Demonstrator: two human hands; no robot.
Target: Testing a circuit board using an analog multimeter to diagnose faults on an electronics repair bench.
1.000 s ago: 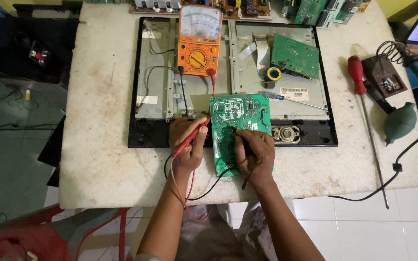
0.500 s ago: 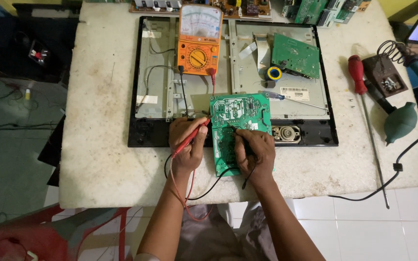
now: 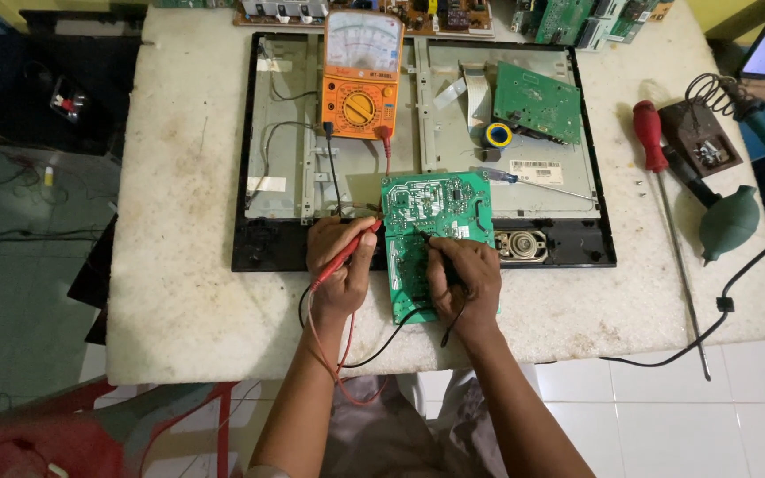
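— What have the hands got right now?

— I see my left hand (image 3: 340,263) with its fingers curled tight round a red probe (image 3: 347,252), tip aimed at the left edge of the green circuit board (image 3: 436,232). My right hand (image 3: 464,276) has its fingers pinched shut on a black probe (image 3: 429,240), tip down on the board's middle.

— And where is the board?

— It lies flat across the lower rim of the opened black monitor frame (image 3: 258,257), its near end on the white bench (image 3: 179,292), between both hands.

— The leads?

— Red and black wires loop off the bench edge below my wrists. An orange analog multimeter (image 3: 362,75) stands on the metal back panel just beyond the board.

— Anything to the side?

— A red-handled screwdriver (image 3: 666,212) and a green rubber blower (image 3: 728,223) lie well to the right.
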